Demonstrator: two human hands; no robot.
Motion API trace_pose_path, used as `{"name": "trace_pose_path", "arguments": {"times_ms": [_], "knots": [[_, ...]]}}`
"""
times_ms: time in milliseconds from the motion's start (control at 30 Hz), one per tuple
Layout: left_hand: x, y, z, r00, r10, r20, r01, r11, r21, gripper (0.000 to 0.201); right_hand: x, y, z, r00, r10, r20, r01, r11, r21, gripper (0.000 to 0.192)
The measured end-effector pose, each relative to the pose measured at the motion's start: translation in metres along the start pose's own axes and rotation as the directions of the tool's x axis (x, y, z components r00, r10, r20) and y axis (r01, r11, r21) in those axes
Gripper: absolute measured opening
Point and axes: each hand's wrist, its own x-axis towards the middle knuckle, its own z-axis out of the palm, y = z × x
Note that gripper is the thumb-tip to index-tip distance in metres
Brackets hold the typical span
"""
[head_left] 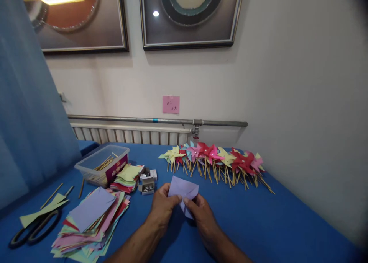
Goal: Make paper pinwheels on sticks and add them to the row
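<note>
A piece of purple paper (185,189) is held up above the blue tablecloth, between my two hands. My left hand (164,201) pinches its left side, the thumb lying on the front face. On the lower right, my right hand (201,210) grips the same sheet with thumb and fingers. Creases or cuts run in from its corners, and the thumbs meet near its middle. Left of my hands lies a stack of coloured paper squares (93,209) with a purple sheet on top. Small boxes of metal pins (148,188) stand just beyond my left hand.
Many finished paper pinwheels (207,152) on sticks lie along the back right. A clear plastic box (100,161) of sticks stands at left, beside a smaller paper pile (128,175). Black-handled scissors (43,226) lie front left under a green paper scrap (43,209). A radiator (129,134) is behind.
</note>
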Motion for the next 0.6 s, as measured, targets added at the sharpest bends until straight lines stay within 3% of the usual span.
{"name": "trace_pose_path", "arguments": {"times_ms": [200, 467, 600], "knots": [[-0.001, -0.005, 0.004, 1.000, 0.014, -0.010, -0.014, 1.000, -0.015, 0.027, 0.002, 0.001, -0.004, 0.997, -0.014, -0.076, 0.008, 0.997, -0.075, 0.048], [0.004, -0.008, 0.000, 0.998, -0.004, 0.067, 0.006, 1.000, -0.027, 0.031, 0.010, 0.002, -0.011, 0.997, -0.004, -0.072, -0.011, 0.979, -0.204, 0.048], [0.005, -0.010, -0.001, 0.999, -0.014, 0.052, 0.016, 0.999, -0.042, 0.031, 0.009, 0.000, -0.011, 0.999, -0.004, -0.034, -0.003, 0.982, -0.187, 0.049]]}}
